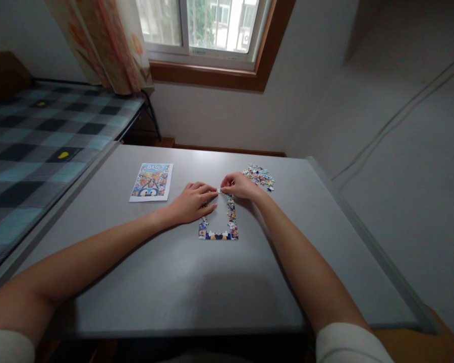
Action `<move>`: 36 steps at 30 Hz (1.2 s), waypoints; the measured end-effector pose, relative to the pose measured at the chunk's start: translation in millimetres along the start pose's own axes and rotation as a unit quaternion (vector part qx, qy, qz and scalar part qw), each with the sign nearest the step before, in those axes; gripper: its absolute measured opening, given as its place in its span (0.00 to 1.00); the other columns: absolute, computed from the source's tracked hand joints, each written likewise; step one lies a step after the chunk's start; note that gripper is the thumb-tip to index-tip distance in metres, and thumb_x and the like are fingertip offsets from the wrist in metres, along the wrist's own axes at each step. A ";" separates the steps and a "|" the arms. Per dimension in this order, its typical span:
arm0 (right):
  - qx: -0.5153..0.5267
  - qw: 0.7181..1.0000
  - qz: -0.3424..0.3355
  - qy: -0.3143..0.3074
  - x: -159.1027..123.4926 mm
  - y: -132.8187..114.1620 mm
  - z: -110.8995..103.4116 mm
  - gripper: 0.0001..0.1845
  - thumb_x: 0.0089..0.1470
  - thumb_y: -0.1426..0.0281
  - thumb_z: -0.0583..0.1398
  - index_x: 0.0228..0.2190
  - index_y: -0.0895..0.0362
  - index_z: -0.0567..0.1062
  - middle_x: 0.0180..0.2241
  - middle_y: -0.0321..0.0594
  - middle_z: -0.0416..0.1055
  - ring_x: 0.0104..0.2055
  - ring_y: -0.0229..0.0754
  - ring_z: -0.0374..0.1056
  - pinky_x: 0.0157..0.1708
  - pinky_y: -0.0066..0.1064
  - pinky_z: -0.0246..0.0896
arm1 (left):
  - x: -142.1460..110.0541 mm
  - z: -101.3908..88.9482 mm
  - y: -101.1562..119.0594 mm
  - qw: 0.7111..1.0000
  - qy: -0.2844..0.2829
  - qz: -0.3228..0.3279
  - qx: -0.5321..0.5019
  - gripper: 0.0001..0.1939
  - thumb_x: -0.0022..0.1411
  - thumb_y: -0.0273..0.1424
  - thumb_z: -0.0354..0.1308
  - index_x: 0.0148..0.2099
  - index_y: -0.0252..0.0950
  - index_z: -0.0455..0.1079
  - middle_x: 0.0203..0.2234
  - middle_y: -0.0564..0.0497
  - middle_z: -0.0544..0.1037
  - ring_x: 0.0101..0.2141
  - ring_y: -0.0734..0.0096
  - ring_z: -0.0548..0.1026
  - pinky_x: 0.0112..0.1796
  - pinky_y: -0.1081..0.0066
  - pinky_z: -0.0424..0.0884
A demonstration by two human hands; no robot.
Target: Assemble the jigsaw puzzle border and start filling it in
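Observation:
A partly built jigsaw frame lies on the grey table, with its bottom edge and right side joined. My left hand rests flat on the frame's upper left part, fingers stretched out. My right hand is pinched shut at the frame's top right corner, on a small puzzle piece whose tip shows between the two hands. The fingertips of both hands nearly meet there.
A pile of loose puzzle pieces lies just right of my right hand. A printed reference picture lies to the left. A bed with a checked cover stands beside the table's left edge; a window is behind.

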State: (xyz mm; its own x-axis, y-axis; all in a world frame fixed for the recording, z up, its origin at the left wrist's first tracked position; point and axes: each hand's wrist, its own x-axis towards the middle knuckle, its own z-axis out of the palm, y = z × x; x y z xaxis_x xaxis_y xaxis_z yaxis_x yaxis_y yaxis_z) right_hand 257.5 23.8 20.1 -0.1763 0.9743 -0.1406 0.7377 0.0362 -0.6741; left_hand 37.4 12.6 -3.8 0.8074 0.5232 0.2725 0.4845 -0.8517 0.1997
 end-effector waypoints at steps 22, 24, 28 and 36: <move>-0.172 0.960 -0.193 0.108 -31.9 9.7 24.7 0.17 0.61 0.75 0.55 0.43 0.52 0.81 0.44 0.45 0.73 0.46 0.44 0.63 0.52 0.40 0.57 | -2.9 0.7 0.2 0.998 0.059 -0.015 0.012 0.20 0.68 0.43 0.51 0.53 0.40 0.74 0.47 0.44 0.72 0.47 0.60 0.68 0.50 0.57 0.65; -0.193 0.955 -0.196 0.114 -34.1 10.9 27.7 0.17 0.62 0.73 0.54 0.45 0.50 0.81 0.44 0.45 0.72 0.46 0.45 0.61 0.51 0.40 0.56 | -3.0 0.1 0.8 0.998 0.061 -0.016 0.025 0.19 0.69 0.43 0.50 0.52 0.40 0.75 0.46 0.44 0.73 0.46 0.61 0.68 0.49 0.58 0.65; -0.256 0.940 -0.191 0.119 -39.5 2.3 27.5 0.17 0.64 0.70 0.53 0.45 0.49 0.81 0.45 0.46 0.72 0.49 0.49 0.57 0.51 0.42 0.53 | -2.9 0.5 1.9 0.998 0.052 -0.012 0.042 0.19 0.69 0.43 0.49 0.51 0.41 0.75 0.46 0.45 0.73 0.46 0.61 0.68 0.48 0.59 0.64; -0.231 0.946 -0.172 0.149 -37.8 1.9 30.6 0.17 0.61 0.73 0.55 0.40 0.47 0.83 0.45 0.44 0.72 0.51 0.51 0.56 0.52 0.45 0.51 | -2.1 1.7 1.3 0.998 0.042 -0.014 0.033 0.19 0.69 0.44 0.49 0.51 0.41 0.75 0.45 0.45 0.74 0.47 0.61 0.69 0.49 0.58 0.64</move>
State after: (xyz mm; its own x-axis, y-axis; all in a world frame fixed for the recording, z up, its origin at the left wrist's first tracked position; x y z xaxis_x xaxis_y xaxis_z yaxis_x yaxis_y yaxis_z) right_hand 245.6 -19.8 2.0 -0.3158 0.9046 0.2865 0.8885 0.3879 -0.2453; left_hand 36.9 10.3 -5.6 0.7638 0.5452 0.3455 0.5302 -0.8353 0.1459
